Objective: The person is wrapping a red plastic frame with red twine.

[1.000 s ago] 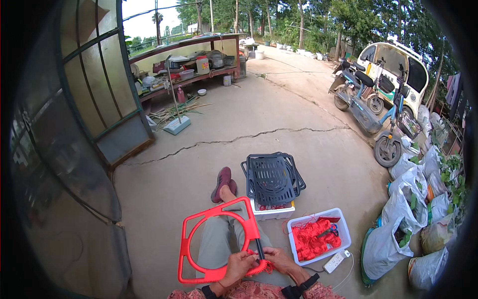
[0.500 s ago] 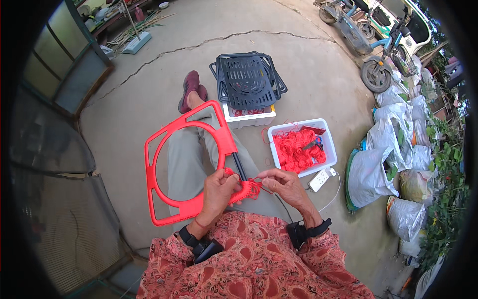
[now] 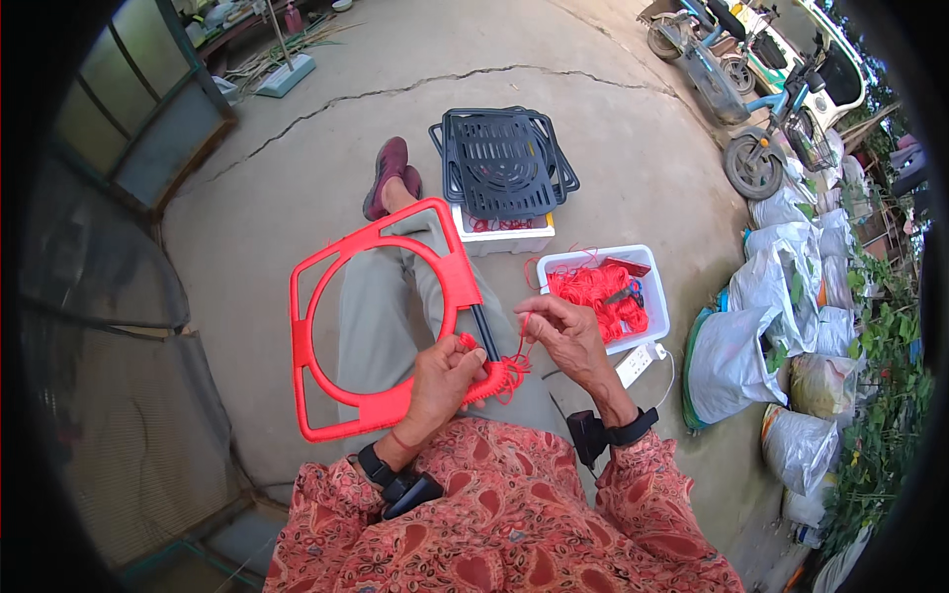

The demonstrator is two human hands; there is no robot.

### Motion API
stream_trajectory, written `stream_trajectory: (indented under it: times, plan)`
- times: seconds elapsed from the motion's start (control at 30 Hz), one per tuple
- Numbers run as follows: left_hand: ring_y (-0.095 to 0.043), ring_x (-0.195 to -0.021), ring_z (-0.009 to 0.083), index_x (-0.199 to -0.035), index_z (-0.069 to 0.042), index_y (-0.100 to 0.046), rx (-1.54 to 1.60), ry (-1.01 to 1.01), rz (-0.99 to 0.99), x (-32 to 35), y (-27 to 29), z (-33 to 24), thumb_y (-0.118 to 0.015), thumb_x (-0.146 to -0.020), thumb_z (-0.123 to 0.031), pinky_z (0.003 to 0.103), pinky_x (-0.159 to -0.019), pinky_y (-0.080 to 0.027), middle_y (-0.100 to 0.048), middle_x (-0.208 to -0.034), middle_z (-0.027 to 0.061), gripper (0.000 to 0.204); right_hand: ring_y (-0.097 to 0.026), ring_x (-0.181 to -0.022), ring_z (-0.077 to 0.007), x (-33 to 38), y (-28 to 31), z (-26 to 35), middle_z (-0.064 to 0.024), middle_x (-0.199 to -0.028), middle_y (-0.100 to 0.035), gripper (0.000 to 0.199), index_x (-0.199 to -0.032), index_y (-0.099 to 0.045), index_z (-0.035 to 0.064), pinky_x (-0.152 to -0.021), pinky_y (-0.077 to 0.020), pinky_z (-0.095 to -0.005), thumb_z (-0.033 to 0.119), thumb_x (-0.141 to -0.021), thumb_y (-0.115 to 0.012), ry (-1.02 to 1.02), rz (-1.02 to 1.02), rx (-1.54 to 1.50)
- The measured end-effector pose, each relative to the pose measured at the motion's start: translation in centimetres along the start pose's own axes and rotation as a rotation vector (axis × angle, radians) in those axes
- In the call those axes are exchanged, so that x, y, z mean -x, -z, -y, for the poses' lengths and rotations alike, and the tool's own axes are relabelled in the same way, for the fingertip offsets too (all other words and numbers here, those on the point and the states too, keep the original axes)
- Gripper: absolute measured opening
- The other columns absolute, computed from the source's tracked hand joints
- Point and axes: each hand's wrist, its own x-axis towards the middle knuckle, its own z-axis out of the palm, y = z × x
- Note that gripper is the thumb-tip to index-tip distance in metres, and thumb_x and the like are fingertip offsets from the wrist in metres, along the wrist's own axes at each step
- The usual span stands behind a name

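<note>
On the cracked concrete yard point(image 3: 297, 188), I judged the red cord point(image 3: 506, 374), pinched by my right hand point(image 3: 565, 336), might snag while my left hand point(image 3: 445, 381) clamped the red frame point(image 3: 326, 326).

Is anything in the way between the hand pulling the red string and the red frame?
Nothing visible is. The right hand pinches the red string, which runs straight down to the wound bundle on the red frame that the left hand grips. Only open air lies between them, above the lap.
</note>
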Motion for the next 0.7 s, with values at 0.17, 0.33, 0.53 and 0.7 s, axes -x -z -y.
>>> stream_trajectory:
  times: [0.17,0.33,0.53,0.7]
  plan:
    - [-0.06,-0.048,0.0143,-0.096,0.003,-0.055,0.094,-0.007,0.056,-0.1,0.2,0.3,-0.055,-0.089,-0.009,0.022,-0.035,-0.043,-0.063,-0.07,0.0084,0.013,-0.059,-0.084,-0.0199,-1.6,-3.4,-0.3,-0.0048,-0.088,-0.064,0.02,-0.101,-0.062,0.0045,-0.084,-0.0422,-0.0334,0.015,-0.084,-0.062,0.643,0.242,0.384]
    - [-0.064,-0.056,0.0168,-0.099,0.002,-0.055,0.183,-0.023,0.111,0.3,0.6,0.2,-0.05,-0.089,-0.003,0.024,-0.042,-0.05,-0.064,-0.077,0.0106,0.012,-0.059,-0.094,-0.0256,-1.2,-4.2,-0.8,-0.0055,-0.093,-0.064,0.021,-0.101,-0.062,0.0054,-0.091,-0.0397,-0.0367,0.018,-0.084,-0.063,0.572,0.282,0.412]
    - [-0.064,-0.056,0.0183,-0.097,0.003,-0.054,0.198,-0.01,0.111,0.4,1.1,-1.5,-0.053,-0.087,-0.001,0.025,-0.041,-0.048,-0.063,-0.075,0.0094,0.011,-0.059,-0.088,-0.0155,-1.2,-4.4,0.5,-0.0052,-0.086,-0.061,0.02,-0.103,-0.058,0.0028,-0.08,-0.0473,-0.0308,0.019,-0.095,-0.053,0.197,0.122,-0.255]
    - [-0.063,-0.053,0.0173,-0.093,0.002,-0.054,0.089,0.056,0.171,0.3,1.5,-1.9,-0.057,-0.086,-0.006,0.024,-0.038,-0.044,-0.063,-0.073,0.0088,0.011,-0.046,-0.058,-0.0099,-2.6,-2.8,-0.2,0.0019,-0.067,-0.042,0.023,-0.11,-0.052,0.0016,-0.067,-0.0493,-0.0285,0.021,-0.098,-0.048,0.174,-0.089,-0.652]
